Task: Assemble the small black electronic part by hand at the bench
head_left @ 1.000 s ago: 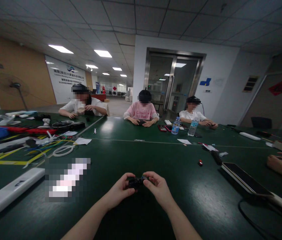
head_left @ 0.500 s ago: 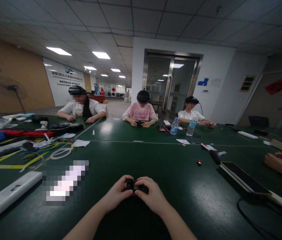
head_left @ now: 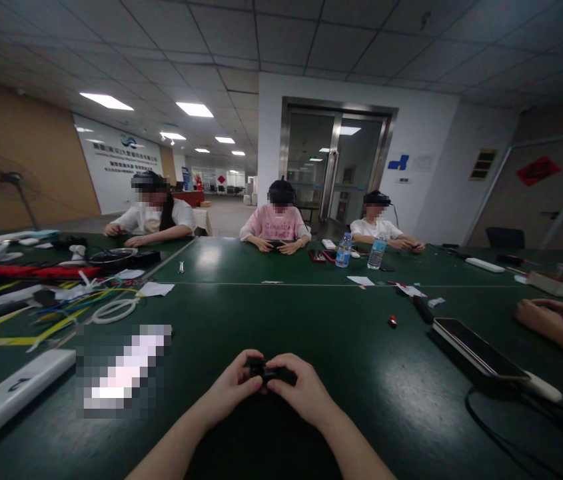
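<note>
Both of my hands meet over the dark green table, close to its near side. A small black object is held between them; its kind is not clear, as my fingers cover much of it. My left hand pinches its left end with thumb and fingers. On the other end, my right hand has its fingers curled over the top and the thumb near the middle.
To my left lie a white power bank-like device and a blurred-out bright rectangle. A phone and black cable are at right. Bottles stand farther off. Several people sit around the table; another person's hands are at right.
The whole view has shifted slightly, so the table's things appear a little farther left. My hands keep nearly the same grip on the black object, with only slight finger movement.
</note>
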The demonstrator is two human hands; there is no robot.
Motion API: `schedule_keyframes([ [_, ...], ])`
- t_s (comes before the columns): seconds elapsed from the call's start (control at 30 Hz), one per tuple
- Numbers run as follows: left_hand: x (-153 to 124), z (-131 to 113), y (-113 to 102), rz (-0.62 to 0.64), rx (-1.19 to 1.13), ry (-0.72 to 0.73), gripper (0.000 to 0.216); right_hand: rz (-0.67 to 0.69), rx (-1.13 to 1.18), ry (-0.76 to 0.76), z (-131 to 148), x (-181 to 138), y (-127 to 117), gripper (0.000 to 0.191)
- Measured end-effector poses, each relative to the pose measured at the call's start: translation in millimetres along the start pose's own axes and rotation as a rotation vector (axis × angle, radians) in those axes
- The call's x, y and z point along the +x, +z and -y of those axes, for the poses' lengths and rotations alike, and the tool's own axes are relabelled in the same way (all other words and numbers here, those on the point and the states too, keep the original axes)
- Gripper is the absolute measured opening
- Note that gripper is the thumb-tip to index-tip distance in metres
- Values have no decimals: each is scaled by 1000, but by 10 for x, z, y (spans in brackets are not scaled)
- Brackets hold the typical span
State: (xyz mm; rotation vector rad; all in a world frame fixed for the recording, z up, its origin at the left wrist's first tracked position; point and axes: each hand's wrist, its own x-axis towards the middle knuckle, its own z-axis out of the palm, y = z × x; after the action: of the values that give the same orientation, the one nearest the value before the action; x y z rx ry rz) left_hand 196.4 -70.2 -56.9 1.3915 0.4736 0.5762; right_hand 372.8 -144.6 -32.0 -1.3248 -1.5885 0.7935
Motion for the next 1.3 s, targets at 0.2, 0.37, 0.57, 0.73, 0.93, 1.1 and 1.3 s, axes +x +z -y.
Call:
schedule_keyframes([
  [0.2,-14,-34,32,-11,9,14,48,4,20,-8,-23,10,0,21],
  [0.37,-9,-55,45,-24,12,-9,47,10,29,-15,-56,17,21,20],
  [0.57,50,7,38,-89,69,-28,39,32,9,4,-9,0,43,20],
  [0.73,62,16,54,-108,47,-27,33,28,-10,-16,10,1,48,22],
  [0.93,67,70,26,-113,28,-8,30,19,-24,-3,15,-4,39,30],
  [1.1,77,98,13,-140,2,-10,34,4,-50,53,-8,-5,13,42],
  [1.3,-6,-38,37,-92,-2,-30,46,-5,-36,94,-30,18,-1,37],
])
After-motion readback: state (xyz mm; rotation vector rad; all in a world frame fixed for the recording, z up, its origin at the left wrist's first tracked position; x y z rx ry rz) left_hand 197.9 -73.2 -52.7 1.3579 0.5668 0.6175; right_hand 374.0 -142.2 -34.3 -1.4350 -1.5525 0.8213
